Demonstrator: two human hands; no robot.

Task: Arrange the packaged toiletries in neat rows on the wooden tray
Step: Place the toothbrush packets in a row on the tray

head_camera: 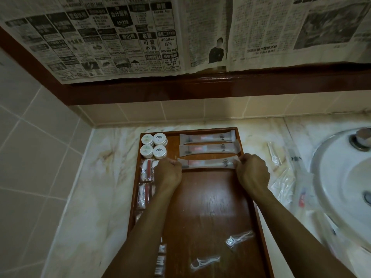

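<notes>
A long wooden tray (210, 201) lies on the marble counter. At its far end two packaged toothbrush kits (207, 138) lie in a row, and a third kit (208, 163) sits below them. My left hand (168, 174) pinches that third kit's left end and my right hand (253, 173) pinches its right end. Several small white round jars (153, 145) stand in the tray's far left corner. Clear packets with red and white contents (147, 170) line the left side, partly hidden by my left arm. Two wrapped floss picks (239, 238) lie near the tray's front.
More clear-wrapped toiletries (281, 173) lie loose on the counter to the right of the tray. A white sink (341, 177) with a metal tap fills the right edge. Tiled wall and a newspaper-covered mirror frame rise behind the tray.
</notes>
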